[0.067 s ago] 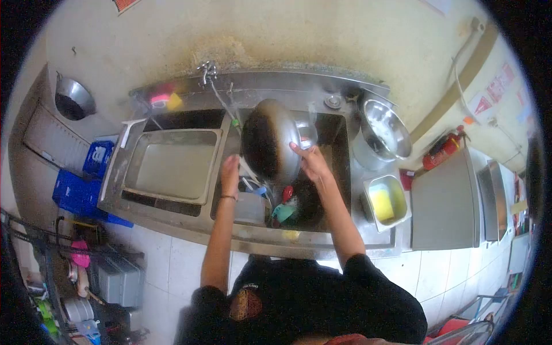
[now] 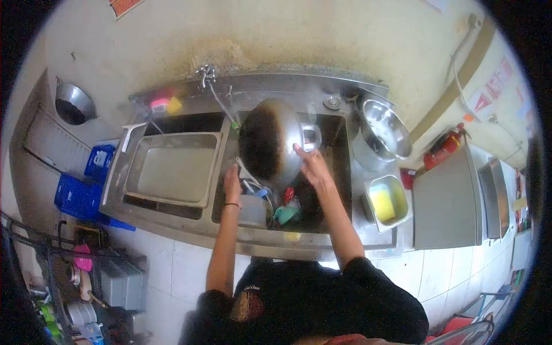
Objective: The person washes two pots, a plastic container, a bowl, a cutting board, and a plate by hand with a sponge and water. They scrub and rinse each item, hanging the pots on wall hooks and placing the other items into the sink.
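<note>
Markings: the black shirt [image 2: 322,293] carries a round chest print [image 2: 248,306] with a line of lettering above it, too small to read; the red-and-white notices [image 2: 494,86] on the right wall and the orange sheet [image 2: 123,7] at upper left are likewise illegible. The metal pan [image 2: 269,141], its underside darkened, is held tilted above the right-hand basin [image 2: 339,190] of the steel sink unit [image 2: 241,246]. The right hand [image 2: 313,165] grasps its rim, thumb on the outer face, just below a loop handle [image 2: 311,137]. The left hand [image 2: 232,185] is at the pan's lower left; whether its fingers grip or merely adjoin the pan cannot be determined. A rectangular tray [image 2: 213,172] of cloudy liquid sits over the left-hand basin. On the right deck stand a steel pot [image 2: 371,150] and a small container [image 2: 370,215] with yellow contents. The room has a stained cream wall [image 2: 322,40], a white tiled floor [image 2: 158,261], blue crates [image 2: 77,195] at left and a red fire extinguisher [image 2: 444,149] at right.
</note>
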Demonstrator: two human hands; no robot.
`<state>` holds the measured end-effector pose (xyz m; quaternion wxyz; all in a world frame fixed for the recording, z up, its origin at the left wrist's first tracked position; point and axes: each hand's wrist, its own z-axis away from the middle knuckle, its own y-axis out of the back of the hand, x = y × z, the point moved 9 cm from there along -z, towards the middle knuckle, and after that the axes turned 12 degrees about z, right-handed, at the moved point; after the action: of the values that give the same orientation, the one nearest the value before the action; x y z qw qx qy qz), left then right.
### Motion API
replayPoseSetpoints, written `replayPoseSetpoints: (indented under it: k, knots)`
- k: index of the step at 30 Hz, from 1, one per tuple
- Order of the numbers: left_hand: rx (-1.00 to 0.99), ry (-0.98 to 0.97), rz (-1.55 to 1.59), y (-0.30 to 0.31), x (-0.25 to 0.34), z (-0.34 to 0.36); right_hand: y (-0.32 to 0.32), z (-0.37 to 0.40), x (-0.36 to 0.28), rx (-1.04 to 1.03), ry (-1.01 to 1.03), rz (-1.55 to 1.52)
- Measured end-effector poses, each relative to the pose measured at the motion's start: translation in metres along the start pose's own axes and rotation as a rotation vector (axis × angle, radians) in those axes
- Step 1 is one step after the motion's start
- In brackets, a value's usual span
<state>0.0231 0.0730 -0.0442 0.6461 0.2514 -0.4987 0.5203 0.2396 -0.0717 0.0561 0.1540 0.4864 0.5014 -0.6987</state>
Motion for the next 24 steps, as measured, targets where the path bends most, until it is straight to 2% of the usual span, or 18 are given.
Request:
replayPoseSetpoints:
  k: [1, 3, 4, 6, 7, 8, 9, 10, 11, 12, 15, 16, 18, 19, 21, 22, 23, 24]
  knots:
    - [-0.017, 0.004, 0.021, -0.027, -0.019, 0.002, 0.022, 0.0, -0.009, 0.005, 0.008, 0.026]
    - [0.123, 0.427, 0.581, -0.034, -0.065, 0.018, 0.03, -0.001, 0.013, 0.03, -0.055, -0.203]
    - [0.108, 0.42, 0.584, -0.044, -0.064, 0.027, 0.03, 0.006, 0.015, 0.057, -0.075, -0.293]
    - [-0.55, 0.068, 1.014, -0.1, 0.01, 0.046, 0.033, 0.014, 0.028, 0.073, -0.101, -0.443]
    - [-0.482, -0.006, 0.995, -0.094, 0.009, 0.03, 0.032, 0.024, 0.028, 0.066, -0.139, -0.449]
    - [-0.472, -0.114, 0.911, -0.089, 0.014, 0.012, 0.033, 0.035, 0.022, -0.024, -0.088, -0.361]
    - [-0.455, -0.176, 0.888, -0.09, 0.034, 0.016, 0.055, 0.041, 0.035, -0.031, -0.122, -0.352]
    - [-0.309, -0.074, 0.814, -0.077, 0.026, 0.004, 0.06, 0.052, 0.025, 0.065, -0.146, -0.247]
    - [-0.377, -0.111, 0.769, -0.084, 0.045, 0.012, 0.035, 0.066, -0.008, -0.049, -0.091, -0.158]
    - [-0.289, -0.075, 0.729, -0.082, 0.055, 0.018, 0.042, 0.066, -0.008, -0.085, -0.111, -0.049]
    - [-0.366, -0.075, 0.639, -0.094, 0.078, 0.005, 0.062, 0.065, 0.004, -0.08, -0.137, 0.307]
    - [-0.381, -0.102, 0.653, -0.099, 0.094, 0.003, 0.057, 0.063, -0.002, -0.096, -0.113, 0.324]
    - [-0.484, -0.105, 0.491, -0.111, 0.111, 0.005, 0.055, 0.066, -0.008, -0.001, -0.152, 0.59]
    - [-0.479, -0.123, 0.502, -0.11, 0.118, -0.003, 0.055, 0.062, 0.002, -0.019, -0.145, 0.6]
    - [-0.446, -0.273, 0.273, -0.113, 0.135, -0.024, 0.061, 0.052, 0.017, 0.016, -0.062, 0.198]
    - [-0.495, -0.285, 0.252, -0.122, 0.157, -0.013, 0.041, 0.054, 0.003, 0.009, -0.036, 0.047]
    - [-0.492, -0.289, 0.258, -0.129, 0.175, -0.005, 0.025, 0.052, -0.008, 0.003, -0.038, 0.052]
    - [-0.43, -0.351, 0.292, -0.13, 0.197, -0.001, 0.005, 0.047, -0.025, -0.064, 0.048, -0.041]
